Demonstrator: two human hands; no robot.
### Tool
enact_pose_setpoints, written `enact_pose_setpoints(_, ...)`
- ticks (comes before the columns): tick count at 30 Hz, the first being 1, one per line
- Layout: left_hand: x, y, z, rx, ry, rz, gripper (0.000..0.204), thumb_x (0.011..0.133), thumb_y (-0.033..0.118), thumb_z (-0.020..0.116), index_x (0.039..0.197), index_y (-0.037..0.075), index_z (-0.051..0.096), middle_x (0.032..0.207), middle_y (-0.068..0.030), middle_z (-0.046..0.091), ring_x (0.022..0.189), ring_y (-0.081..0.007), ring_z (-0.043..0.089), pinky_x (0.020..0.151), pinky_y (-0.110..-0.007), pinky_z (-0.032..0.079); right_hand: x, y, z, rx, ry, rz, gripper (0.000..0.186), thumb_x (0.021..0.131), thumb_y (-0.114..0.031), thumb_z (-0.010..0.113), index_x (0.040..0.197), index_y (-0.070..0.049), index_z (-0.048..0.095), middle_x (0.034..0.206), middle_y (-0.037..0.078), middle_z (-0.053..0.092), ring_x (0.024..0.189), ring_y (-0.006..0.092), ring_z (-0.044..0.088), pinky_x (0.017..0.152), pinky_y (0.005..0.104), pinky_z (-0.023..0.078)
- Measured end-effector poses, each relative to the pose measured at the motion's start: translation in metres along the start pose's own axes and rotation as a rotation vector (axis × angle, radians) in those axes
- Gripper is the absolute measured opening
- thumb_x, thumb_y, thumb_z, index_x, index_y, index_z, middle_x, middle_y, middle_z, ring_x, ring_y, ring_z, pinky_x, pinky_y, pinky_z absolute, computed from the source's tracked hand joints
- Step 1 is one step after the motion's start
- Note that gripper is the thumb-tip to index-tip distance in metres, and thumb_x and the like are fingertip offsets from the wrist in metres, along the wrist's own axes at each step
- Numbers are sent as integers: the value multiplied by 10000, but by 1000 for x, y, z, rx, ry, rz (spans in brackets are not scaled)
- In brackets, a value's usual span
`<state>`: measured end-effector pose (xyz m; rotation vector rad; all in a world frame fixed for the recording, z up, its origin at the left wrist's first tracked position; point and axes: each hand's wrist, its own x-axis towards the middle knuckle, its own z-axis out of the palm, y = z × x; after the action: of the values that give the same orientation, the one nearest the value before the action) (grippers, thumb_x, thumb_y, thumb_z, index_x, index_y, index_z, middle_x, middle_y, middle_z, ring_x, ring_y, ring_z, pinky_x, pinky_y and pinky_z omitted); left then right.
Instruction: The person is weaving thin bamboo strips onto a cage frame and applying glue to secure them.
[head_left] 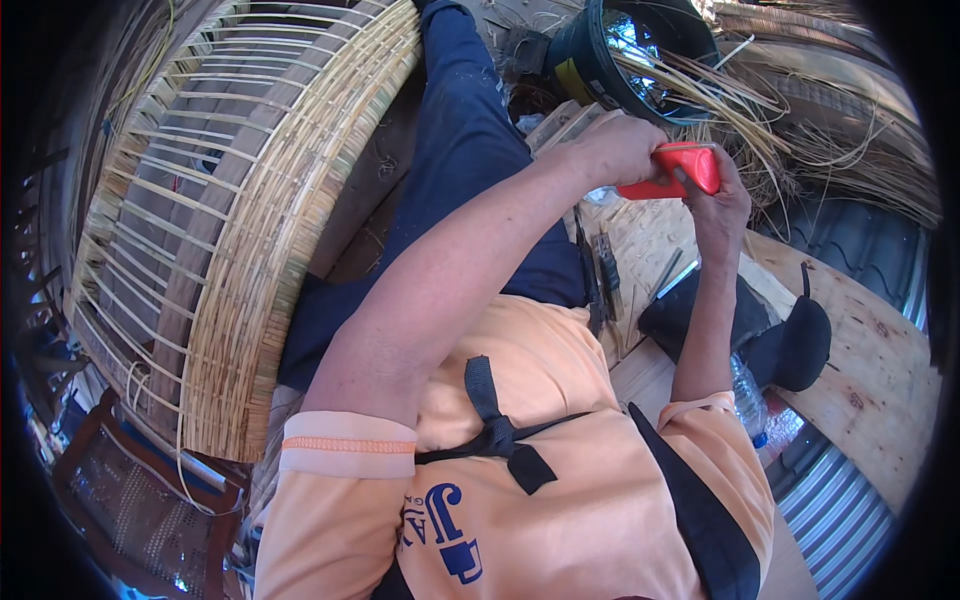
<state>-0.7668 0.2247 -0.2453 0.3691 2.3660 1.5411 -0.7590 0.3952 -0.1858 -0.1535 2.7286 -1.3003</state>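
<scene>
My left hand (625, 150) and my right hand (714, 200) are raised together at the upper middle right, both closed on a flat red object (697, 168) with a thin edge along its top; my fingers hide part of it. Just beyond my hands lie pale cane strips (730, 100). Below them are pale boards (640, 250) with narrow tools (606, 280) on them. My legs in dark blue trousers (445, 150) stretch out under my arms.
A large woven cane piece (250, 250) with open ribs lies along my left. A dark green bucket (580, 70) stands ahead. At my right are a black cap (800, 340), a plastic bottle (745, 400), a plywood sheet (870, 400) and corrugated metal (830, 530). A brown chair (90, 460) sits lower left.
</scene>
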Motion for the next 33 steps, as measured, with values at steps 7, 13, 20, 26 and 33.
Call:
enact_pose_setpoints(7,1,6,0,-56,18,-15,282,725,269,694,925,70,687,871,-159,675,859,-298,651,775,-378,496,2,-1,-3,-18,6,-101,452,767,-121,749,1175,-40,571,937,27,612,746,76,558,604,214,479)
enact_pose_setpoints(13,0,6,0,-55,17,-16,269,733,237,680,929,53,682,882,-169,673,868,-308,650,786,-384,499,2,-4,-2,-49,1,-83,444,767,-118,746,1167,-38,570,946,30,611,738,77,559,602,213,476)
enact_pose_setpoints(20,-1,9,-3,-90,24,-15,275,737,253,694,929,56,681,885,-165,673,870,-310,647,786,-386,498,3,-5,-4,-62,1,-81,444,764,-115,745,1165,-38,571,958,32,608,753,85,563,606,214,479)
enact_pose_setpoints(26,-1,10,-5,-77,19,-41,285,728,251,710,942,66,681,897,-160,673,879,-305,643,788,-392,493,6,-3,-2,-84,5,-152,441,765,-120,744,1163,-42,573,986,37,609,790,96,575,613,219,493)
enact_pose_setpoints(33,0,9,-5,-92,27,-43,292,725,251,713,953,73,681,910,-154,674,880,-305,642,789,-390,491,7,-4,-2,-75,-1,-151,471,747,-124,762,1171,-44,572,1003,45,609,800,106,578,598,224,496)
